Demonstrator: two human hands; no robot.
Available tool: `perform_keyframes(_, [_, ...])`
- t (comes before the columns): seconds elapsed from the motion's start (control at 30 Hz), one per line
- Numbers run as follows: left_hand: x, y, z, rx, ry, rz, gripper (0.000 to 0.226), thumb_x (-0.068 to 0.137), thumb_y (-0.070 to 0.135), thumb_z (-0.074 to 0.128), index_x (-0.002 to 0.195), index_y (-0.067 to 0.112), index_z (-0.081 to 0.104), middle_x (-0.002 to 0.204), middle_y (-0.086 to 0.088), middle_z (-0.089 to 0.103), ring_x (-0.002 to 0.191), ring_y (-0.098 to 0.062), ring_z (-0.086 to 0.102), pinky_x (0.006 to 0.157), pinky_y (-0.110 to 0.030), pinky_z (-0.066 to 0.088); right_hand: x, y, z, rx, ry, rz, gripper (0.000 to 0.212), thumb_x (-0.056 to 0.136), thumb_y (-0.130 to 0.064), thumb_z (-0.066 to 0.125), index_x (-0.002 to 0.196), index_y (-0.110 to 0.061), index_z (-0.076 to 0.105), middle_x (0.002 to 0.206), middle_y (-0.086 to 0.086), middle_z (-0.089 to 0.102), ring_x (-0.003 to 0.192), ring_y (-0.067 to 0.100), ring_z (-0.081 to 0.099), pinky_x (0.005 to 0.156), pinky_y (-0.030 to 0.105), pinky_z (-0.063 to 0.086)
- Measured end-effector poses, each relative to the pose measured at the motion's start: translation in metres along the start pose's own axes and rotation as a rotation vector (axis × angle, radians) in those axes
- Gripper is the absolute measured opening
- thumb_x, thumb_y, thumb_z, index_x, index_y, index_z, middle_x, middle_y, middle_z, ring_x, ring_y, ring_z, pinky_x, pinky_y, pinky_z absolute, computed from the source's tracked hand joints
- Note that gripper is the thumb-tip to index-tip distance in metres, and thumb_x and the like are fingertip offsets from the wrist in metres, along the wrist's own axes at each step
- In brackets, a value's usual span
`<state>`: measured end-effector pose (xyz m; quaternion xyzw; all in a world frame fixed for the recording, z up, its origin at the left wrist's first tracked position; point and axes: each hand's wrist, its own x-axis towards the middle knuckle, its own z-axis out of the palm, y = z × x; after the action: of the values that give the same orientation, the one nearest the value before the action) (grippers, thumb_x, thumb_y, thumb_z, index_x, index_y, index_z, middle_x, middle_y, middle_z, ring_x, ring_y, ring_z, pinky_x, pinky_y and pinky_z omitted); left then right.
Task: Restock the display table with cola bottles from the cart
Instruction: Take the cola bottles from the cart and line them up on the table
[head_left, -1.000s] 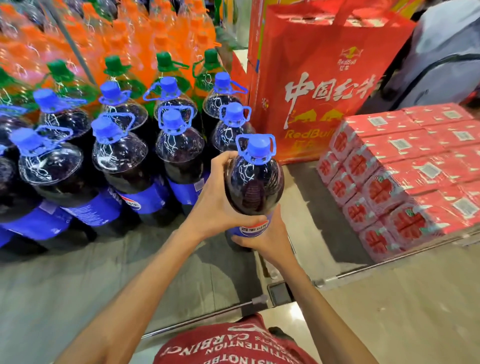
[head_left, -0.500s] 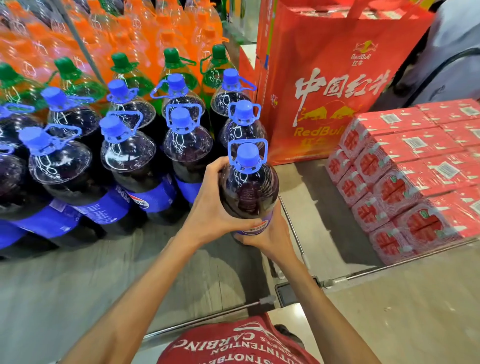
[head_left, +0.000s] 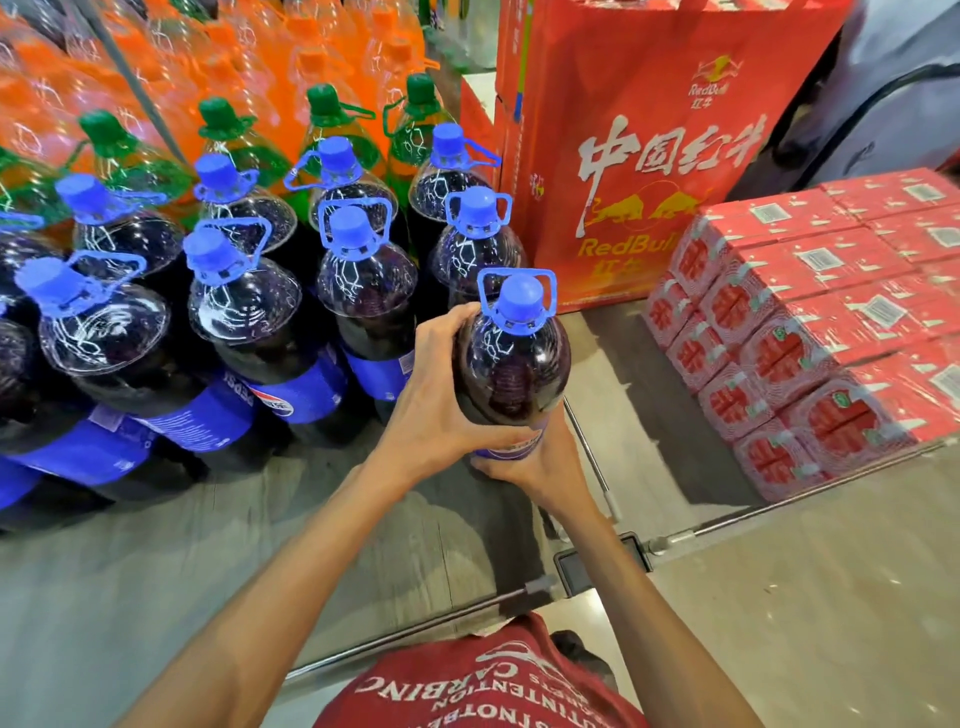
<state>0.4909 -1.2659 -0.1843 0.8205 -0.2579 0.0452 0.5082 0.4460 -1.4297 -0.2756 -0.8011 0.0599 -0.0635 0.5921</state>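
Already several stocked Pepsi bottles (head_left: 244, 312) stand on the display table (head_left: 156, 571); left hand (head_left: 436, 410) and right hand (head_left: 535, 467) clasp a fresh bottle (head_left: 511, 374) at the row's right end (bare tabletop nearer suggests more to come).

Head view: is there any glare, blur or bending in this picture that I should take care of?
In the head view, white web-like glare sits on the shoulders of the standing cola bottles; the held bottle is fairly sharp; the red cartons at the right edge are soft and smeared; bottles at far left lean outward, a wide-angle effect.
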Motion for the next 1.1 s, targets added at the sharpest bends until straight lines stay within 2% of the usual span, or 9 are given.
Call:
perform_keyframes(0.17, [-0.001,-0.001,0.0,0.0,0.0,-0.005,0.119,0.052,0.037,0.1,0.144,0.036,0.024,0.134,0.016,0.032,0.134,0.004,0.035,0.112,-0.017,0.032,-0.006,-0.001,0.001,0.044,0.017,0.0,0.091,0.057,-0.01,0.1,0.129,-0.02,0.046,0.12,-0.013,0.064,0.109,-0.005,0.062,0.085,0.009,0.047])
perform_keyframes(0.3, [0.0,-0.003,0.0,0.007,-0.016,-0.011,0.121,0.052,0.032,0.101,0.145,0.032,0.023,0.138,0.006,0.033,0.131,0.012,0.032,0.109,-0.01,0.029,-0.007,-0.001,0.002,0.037,0.019,-0.009,0.091,0.057,-0.012,0.1,0.131,-0.021,0.047,0.118,-0.02,0.063,0.11,-0.007,0.061,0.086,0.008,0.046])
perform_keyframes(0.43, [0.001,-0.005,-0.002,0.004,-0.025,-0.008,0.122,0.051,0.029,0.102,0.145,0.032,0.024,0.14,0.005,0.034,0.134,0.007,0.033,0.111,-0.012,0.029,-0.011,0.0,0.006,0.012,0.034,-0.015,0.096,0.059,-0.022,0.101,0.136,-0.026,0.043,0.127,-0.015,0.059,0.117,-0.001,0.058,0.092,0.015,0.048])
perform_keyframes(0.5, [0.001,-0.005,-0.003,-0.008,-0.027,-0.007,0.123,0.05,0.03,0.102,0.145,0.032,0.024,0.141,0.005,0.034,0.135,0.002,0.035,0.113,-0.015,0.031,-0.013,0.0,0.006,-0.013,0.031,-0.005,0.095,0.059,-0.03,0.1,0.134,-0.031,0.042,0.128,-0.014,0.055,0.117,-0.003,0.056,0.09,0.011,0.047])
perform_keyframes(0.67, [0.0,-0.002,-0.002,-0.014,-0.049,-0.015,0.123,0.053,0.032,0.101,0.147,0.034,0.021,0.143,0.004,0.032,0.133,0.012,0.031,0.11,-0.008,0.028,-0.017,-0.001,0.005,-0.094,0.063,0.019,0.1,0.059,-0.042,0.098,0.139,-0.031,0.04,0.13,-0.017,0.047,0.117,-0.016,0.046,0.086,0.001,0.041])
perform_keyframes(0.83, [-0.004,-0.004,-0.002,-0.034,-0.067,-0.029,0.128,0.055,0.033,0.1,0.155,0.024,0.021,0.147,0.006,0.028,0.138,0.005,0.031,0.11,-0.005,0.024,-0.023,0.001,0.013,-0.121,0.124,0.035,0.101,0.061,-0.048,0.095,0.144,-0.032,0.041,0.137,-0.018,0.05,0.125,-0.007,0.048,0.094,0.009,0.042])
perform_keyframes(0.93, [-0.004,-0.007,-0.005,-0.055,-0.086,-0.019,0.128,0.057,0.032,0.099,0.157,0.021,0.02,0.149,0.008,0.028,0.142,0.0,0.031,0.116,-0.012,0.024,-0.027,-0.001,0.018,-0.169,0.158,0.045,0.102,0.064,-0.054,0.092,0.148,-0.03,0.039,0.143,-0.015,0.05,0.128,-0.01,0.044,0.099,0.008,0.039])
perform_keyframes(1.0, [-0.004,-0.011,-0.011,-0.056,-0.115,0.0,0.125,0.06,0.032,0.098,0.158,0.021,0.021,0.152,0.008,0.03,0.145,-0.004,0.031,0.121,-0.028,0.029,-0.03,-0.006,0.021,-0.198,0.166,0.057,0.1,0.068,-0.053,0.089,0.15,-0.028,0.038,0.144,-0.014,0.048,0.128,-0.014,0.04,0.098,0.003,0.034])
perform_keyframes(1.1, [-0.004,-0.019,-0.023,-0.065,-0.168,0.005,0.115,0.067,0.031,0.095,0.158,0.026,0.024,0.155,0.008,0.035,0.144,-0.007,0.037,0.117,-0.045,0.038,-0.036,-0.01,0.024,-0.212,0.184,0.085,0.092,0.074,-0.053,0.085,0.15,-0.031,0.038,0.145,-0.014,0.051,0.132,-0.001,0.047,0.106,0.022,0.042])
